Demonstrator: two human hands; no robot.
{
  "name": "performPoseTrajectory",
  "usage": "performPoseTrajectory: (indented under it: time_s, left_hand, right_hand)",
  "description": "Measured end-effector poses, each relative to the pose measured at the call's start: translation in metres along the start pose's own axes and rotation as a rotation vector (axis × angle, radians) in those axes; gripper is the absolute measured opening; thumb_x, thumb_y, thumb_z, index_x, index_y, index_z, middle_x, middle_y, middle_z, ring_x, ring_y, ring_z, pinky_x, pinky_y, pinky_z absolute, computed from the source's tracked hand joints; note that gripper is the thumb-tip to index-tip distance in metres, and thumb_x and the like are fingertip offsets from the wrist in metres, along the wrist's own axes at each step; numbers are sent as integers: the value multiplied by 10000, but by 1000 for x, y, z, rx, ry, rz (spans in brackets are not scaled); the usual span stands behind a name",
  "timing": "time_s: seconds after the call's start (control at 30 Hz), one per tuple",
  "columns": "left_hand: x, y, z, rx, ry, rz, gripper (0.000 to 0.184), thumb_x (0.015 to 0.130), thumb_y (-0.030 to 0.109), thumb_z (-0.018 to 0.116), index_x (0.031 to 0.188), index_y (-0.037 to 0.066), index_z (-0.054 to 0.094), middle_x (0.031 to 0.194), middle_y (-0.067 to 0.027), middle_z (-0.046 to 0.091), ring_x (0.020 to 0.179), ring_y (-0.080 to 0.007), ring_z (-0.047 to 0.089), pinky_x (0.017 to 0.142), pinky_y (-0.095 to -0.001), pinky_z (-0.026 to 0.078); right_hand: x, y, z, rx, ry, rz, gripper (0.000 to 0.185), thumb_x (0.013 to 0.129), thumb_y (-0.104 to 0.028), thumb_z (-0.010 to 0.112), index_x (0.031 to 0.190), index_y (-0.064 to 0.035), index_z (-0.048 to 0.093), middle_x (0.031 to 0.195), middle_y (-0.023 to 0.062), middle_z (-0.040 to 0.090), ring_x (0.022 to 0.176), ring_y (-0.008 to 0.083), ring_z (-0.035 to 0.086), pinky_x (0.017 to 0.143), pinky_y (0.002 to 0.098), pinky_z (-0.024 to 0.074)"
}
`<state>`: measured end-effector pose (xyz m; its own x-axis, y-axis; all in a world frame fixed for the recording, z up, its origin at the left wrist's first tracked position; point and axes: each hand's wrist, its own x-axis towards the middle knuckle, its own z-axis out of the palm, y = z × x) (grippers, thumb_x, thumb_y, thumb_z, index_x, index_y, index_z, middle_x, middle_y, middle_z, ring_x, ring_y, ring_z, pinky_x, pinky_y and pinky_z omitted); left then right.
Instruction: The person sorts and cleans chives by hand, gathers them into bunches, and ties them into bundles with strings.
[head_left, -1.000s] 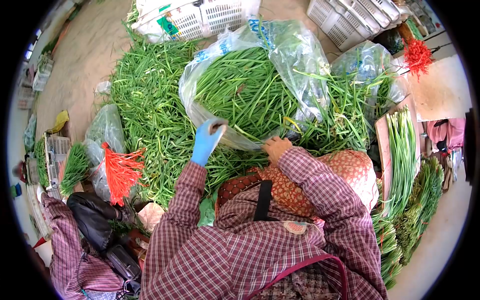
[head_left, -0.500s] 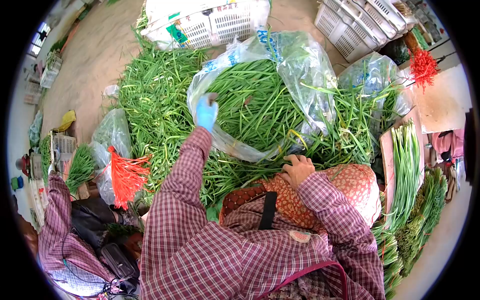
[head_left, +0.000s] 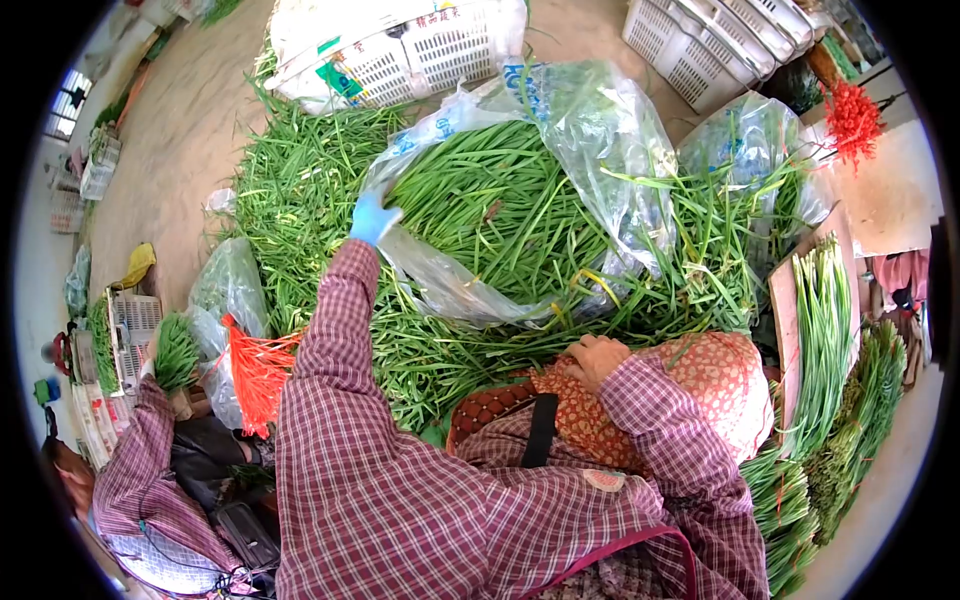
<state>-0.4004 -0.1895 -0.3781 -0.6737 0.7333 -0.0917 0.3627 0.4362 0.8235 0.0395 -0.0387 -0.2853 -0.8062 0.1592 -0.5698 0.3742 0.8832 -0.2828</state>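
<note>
My left hand (head_left: pixel 372 218), in a blue glove, grips the left rim of a clear plastic bag (head_left: pixel 610 130) with blue print. Long green leafy stalks, like garlic chives (head_left: pixel 500 200), fill the bag's wide mouth. My bare right hand (head_left: pixel 597 360) rests on my knee, on red-and-white patterned cloth (head_left: pixel 700 375), its fingers bent loosely and holding nothing. Just beyond those fingers lie loose green leaves (head_left: pixel 420 360), which spread around the bag on the left and front.
White crates (head_left: pixel 440 60) stand behind the bag, with more crates (head_left: pixel 690 50) at back right. Red ties (head_left: pixel 258 375) hang at left, others (head_left: pixel 852 120) at right. Bundled stalks (head_left: pixel 822 330) lean on a board at right. A co-worker's sleeve (head_left: pixel 135 430) is at lower left.
My left hand has moved left and slightly down, and the bag's left rim has shifted outward with it. My right hand stays on the knee. The view has shifted slightly.
</note>
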Motion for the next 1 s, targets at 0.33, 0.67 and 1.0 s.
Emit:
performPoseTrajectory:
  time_s: [0.33,0.67,1.0]
  left_hand:
    - [6,8,26,701,42,-62,1066,588,340,841,1423,40,250,1333,-215,458,1225,-326,467,1048,-366,370]
    - [17,23,31,830,-101,-308,1061,544,363,845,1380,-9,307,1242,-220,554,1136,-299,564,986,-340,437]
    - [-36,144,13,797,-24,-291,874,595,365,801,1306,33,418,1142,-186,622,994,-305,637,881,-381,504]
  right_hand:
    - [7,0,8,64,77,-45,335,862,-348,609,1058,-77,629,998,132,619,935,287,617,792,405,518]
    - [10,3,2,123,-9,10,372,877,-356,591,1141,-94,592,1068,136,599,1012,275,596,848,413,502]
    - [38,-13,-66,585,162,-197,485,905,-387,556,1190,5,552,1180,214,600,1027,297,630,880,417,518]
